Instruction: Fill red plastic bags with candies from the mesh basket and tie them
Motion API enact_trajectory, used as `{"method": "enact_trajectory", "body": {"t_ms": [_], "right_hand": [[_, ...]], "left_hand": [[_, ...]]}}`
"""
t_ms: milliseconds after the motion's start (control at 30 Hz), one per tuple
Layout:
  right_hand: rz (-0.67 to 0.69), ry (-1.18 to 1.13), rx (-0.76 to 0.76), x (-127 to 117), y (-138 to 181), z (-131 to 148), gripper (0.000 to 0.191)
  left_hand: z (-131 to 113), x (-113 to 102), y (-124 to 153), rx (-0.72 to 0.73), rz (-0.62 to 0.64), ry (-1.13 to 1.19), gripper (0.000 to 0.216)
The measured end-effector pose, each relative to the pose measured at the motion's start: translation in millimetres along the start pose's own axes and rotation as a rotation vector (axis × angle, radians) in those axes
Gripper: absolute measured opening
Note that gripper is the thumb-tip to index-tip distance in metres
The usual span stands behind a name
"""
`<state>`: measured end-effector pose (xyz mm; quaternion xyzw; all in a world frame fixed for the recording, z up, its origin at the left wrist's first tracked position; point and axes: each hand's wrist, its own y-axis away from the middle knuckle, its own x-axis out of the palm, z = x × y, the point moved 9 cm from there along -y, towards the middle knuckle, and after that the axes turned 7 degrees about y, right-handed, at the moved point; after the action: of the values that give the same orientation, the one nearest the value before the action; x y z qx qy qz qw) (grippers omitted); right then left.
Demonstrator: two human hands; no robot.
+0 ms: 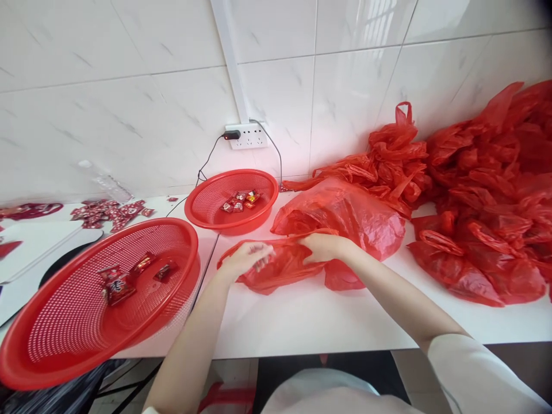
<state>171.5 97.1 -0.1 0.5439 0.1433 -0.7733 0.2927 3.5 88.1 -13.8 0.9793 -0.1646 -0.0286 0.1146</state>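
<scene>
A red plastic bag [280, 282] lies on the white table in front of me with its mouth open. My left hand [250, 257] is over the left side of that mouth, fingers loosely bent and slightly blurred; I see nothing held in it. On the right side, my right hand [322, 247] grips the bag's rim, and its fingertips are partly hidden by the film. Behind it rests a puffed-out red plastic bag [353, 213].
A large red basket [185, 276] and a smaller red basket [267, 215] hold several small wrapped packets. More packets [110, 213] lie at the back left. Heaped red bags [487, 190] cover the right side. A power strip [248, 138] with cables is on the tiled wall.
</scene>
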Motion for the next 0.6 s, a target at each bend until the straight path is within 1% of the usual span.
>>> {"method": "enact_trajectory", "body": {"t_ms": [33,133,167,200,233,300,333,367,400,467,533,600], "right_hand": [[0.01,0.01,-0.038,0.2,-0.3,7.4,0.046],[0.01,-0.007,-0.146,0.8,-1.7,26.7,0.051],[0.012,-0.025,-0.146,2.1,-2.9,28.1,0.053],[0.025,-0.04,-0.129,4.9,-4.4,27.0,0.056],[0.045,-0.048,-0.102,8.8,-6.1,23.9,0.058],[0.078,-0.039,-0.035,17.0,-9.3,13.8,0.064],[0.08,-0.029,-0.01,19.9,-10.6,8.7,0.065],[0.073,-0.02,0.005,21.9,-11.7,4.4,0.065],[0.061,-0.012,0.016,23.0,-12.6,0.8,0.065],[0.045,-0.003,0.017,23.4,-13.2,-2.5,0.061],[0.038,0.007,-0.002,20.4,-12.5,-0.2,0.057],[0.012,0.011,-0.03,10.5,-11.0,6.5,0.051]], "left_hand": [[1.1,-6.9,-5.5,-0.019,-0.059,0.186,0.033],[10.6,-34.6,-19.8,-0.077,-0.334,0.719,0.048],[14.6,-40.2,-24.0,-0.091,-0.389,0.85,0.053],[17.3,-43.3,-28.7,-0.091,-0.404,0.954,0.058],[18.6,-45.2,-33.4,-0.076,-0.393,1.032,0.063],[21.6,-48.8,-39.8,-0.035,-0.364,1.105,0.07],[24.3,-52.1,-40.9,-0.015,-0.377,1.104,0.069],[27.9,-56.6,-40.5,-0.001,-0.416,1.086,0.066],[31.4,-61.4,-39.4,0.009,-0.464,1.059,0.058],[35.7,-68.5,-37.3,0.026,-0.539,1.009,0.035],[36.7,-72.5,-36.8,0.051,-0.575,0.972,0.015],[37.2,-73.5,-37.4,0.085,-0.589,0.951,0.012]]}}
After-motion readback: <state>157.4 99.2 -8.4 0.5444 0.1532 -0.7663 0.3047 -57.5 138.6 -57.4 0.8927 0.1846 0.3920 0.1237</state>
